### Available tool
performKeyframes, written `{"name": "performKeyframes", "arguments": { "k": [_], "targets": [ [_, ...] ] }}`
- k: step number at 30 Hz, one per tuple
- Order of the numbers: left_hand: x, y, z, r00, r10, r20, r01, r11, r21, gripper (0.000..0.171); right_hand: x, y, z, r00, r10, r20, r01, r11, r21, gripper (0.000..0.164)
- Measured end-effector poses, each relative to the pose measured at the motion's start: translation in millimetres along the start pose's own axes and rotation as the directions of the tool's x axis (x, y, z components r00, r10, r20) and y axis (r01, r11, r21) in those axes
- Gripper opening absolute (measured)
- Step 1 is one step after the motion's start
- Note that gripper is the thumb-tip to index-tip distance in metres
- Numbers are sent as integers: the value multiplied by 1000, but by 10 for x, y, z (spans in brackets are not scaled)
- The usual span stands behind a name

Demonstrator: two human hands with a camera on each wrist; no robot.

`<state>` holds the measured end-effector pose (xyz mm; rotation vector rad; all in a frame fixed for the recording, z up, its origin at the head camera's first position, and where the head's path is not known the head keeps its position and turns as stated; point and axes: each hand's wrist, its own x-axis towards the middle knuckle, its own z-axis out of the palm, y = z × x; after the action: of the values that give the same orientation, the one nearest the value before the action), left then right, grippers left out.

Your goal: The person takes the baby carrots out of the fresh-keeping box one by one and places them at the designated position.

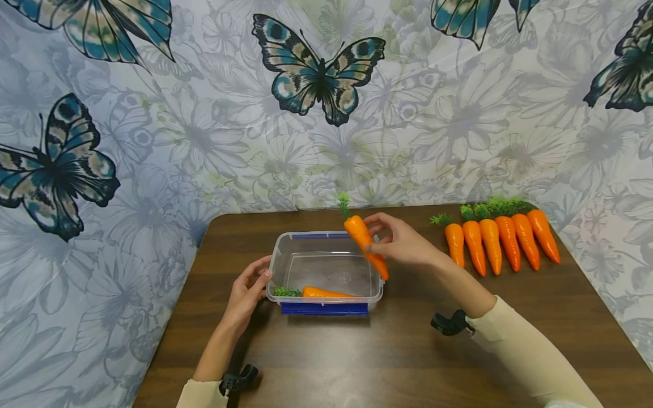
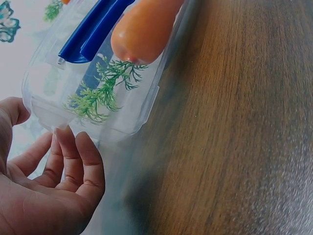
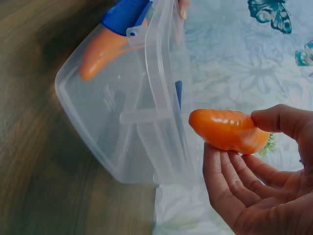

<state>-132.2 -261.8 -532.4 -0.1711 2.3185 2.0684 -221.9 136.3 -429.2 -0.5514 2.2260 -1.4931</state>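
A clear plastic container [image 1: 326, 300] with blue clips stands on the table, its top uncovered. My left hand [image 1: 248, 289] grips its left end, thumb at the rim and fingertips against the outside wall [image 2: 54, 110]. One orange carrot with green leaves [image 1: 323, 292] lies inside along the near wall. Over the right end of the container, my right hand [image 1: 400, 241] pinches another carrot [image 1: 359, 231] between thumb and fingers. That carrot is tilted, leaves up and tip down, and in the right wrist view the held carrot [image 3: 220, 128] is apart from the container wall.
Several carrots [image 1: 491, 246] lie in a row at the right back of the brown wooden table [image 1: 326, 362], leaves towards the far edge. A cloth printed with butterflies and flowers [image 1: 316, 153] hangs behind the table. Each wrist wears a black band [image 1: 451, 323].
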Motion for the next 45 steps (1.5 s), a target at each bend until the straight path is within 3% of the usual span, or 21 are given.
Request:
{"name": "performKeyframes", "arguments": {
  "k": [12,16,21,34,45],
  "targets": [
    [4,5,-1,1000,0,2,0,1000,4,46,-69,204,-177,998,26,-57,-26,1000,-3,60],
    [7,3,-1,1000,2,3,-2,1000,3,46,-104,303,-232,994,72,-86,-73,997,-11,60],
    [10,-4,-8,1000,-1,2,1,1000,2,47,-159,429,-296,982,136,-131,-142,989,-39,62],
    [19,-1,-2,1000,10,6,-10,1000,-7,47,-343,771,-515,960,204,-194,-221,973,-68,71],
    [23,-14,-8,1000,-1,2,1,1000,4,46,-478,991,-669,933,262,-249,-289,954,-79,70]
  ]
}}
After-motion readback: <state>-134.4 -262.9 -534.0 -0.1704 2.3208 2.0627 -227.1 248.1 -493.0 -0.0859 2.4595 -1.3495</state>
